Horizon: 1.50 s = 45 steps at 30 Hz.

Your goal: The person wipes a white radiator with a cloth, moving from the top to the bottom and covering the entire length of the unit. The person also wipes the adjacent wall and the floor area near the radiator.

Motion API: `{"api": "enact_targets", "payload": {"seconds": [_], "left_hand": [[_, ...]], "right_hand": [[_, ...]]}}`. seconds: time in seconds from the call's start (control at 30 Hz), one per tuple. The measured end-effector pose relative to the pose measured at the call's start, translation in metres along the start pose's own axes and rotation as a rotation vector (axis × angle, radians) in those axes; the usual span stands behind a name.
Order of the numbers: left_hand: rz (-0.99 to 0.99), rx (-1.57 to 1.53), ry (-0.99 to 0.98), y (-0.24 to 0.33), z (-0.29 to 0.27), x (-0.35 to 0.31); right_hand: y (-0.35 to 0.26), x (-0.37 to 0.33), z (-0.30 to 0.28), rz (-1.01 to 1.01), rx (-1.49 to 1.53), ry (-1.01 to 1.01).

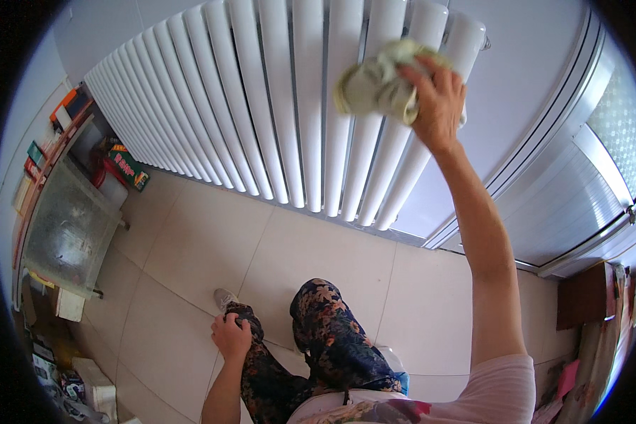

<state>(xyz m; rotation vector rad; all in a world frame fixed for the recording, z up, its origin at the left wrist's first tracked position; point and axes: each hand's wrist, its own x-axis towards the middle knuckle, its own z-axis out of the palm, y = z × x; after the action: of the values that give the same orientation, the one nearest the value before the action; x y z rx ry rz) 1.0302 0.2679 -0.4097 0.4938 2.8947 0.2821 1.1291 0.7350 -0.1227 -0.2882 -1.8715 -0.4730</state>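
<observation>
A tall white column radiator [293,106] fills the upper part of the view. My right hand [437,102] is stretched far forward, closed around a crumpled pale cloth [378,85] with yellowish edging. The cloth lies over the upper part of the tubes near the radiator's right end and is a little blurred. My left hand [231,336] rests over my left knee, its fingers loosely apart and holding nothing. Patterned dark trousers [336,328] cover my bent legs.
At the left stands a low cabinet with a greyish panel [71,226], small items along its top. A green box [128,168] sits beside the radiator's far left end. To the right are a metal-framed door [579,184] and a brown wooden piece [584,297]. Pale tiles [191,247] cover the floor.
</observation>
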Motion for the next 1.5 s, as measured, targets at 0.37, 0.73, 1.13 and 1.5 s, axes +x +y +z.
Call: {"api": "enact_targets", "payload": {"seconds": [0.37, 0.73, 1.13, 1.5], "left_hand": [[0.011, -0.056, -0.032, 0.005, -0.002, 0.001], [0.004, -0.013, 0.007, 0.0, 0.005, 0.002], [0.005, -0.037, 0.0, 0.005, 0.005, 0.002], [-0.012, -0.02, -0.003, 0.003, 0.001, -0.002]], "right_hand": [[-0.014, -0.118, 0.045, -0.248, 0.082, -0.408], [0.042, 0.005, -0.019, 0.06, -0.108, 0.076], [0.015, -0.138, 0.012, -0.163, 0.075, -0.486], [-0.019, 0.008, 0.047, 0.008, -0.054, 0.058]]}}
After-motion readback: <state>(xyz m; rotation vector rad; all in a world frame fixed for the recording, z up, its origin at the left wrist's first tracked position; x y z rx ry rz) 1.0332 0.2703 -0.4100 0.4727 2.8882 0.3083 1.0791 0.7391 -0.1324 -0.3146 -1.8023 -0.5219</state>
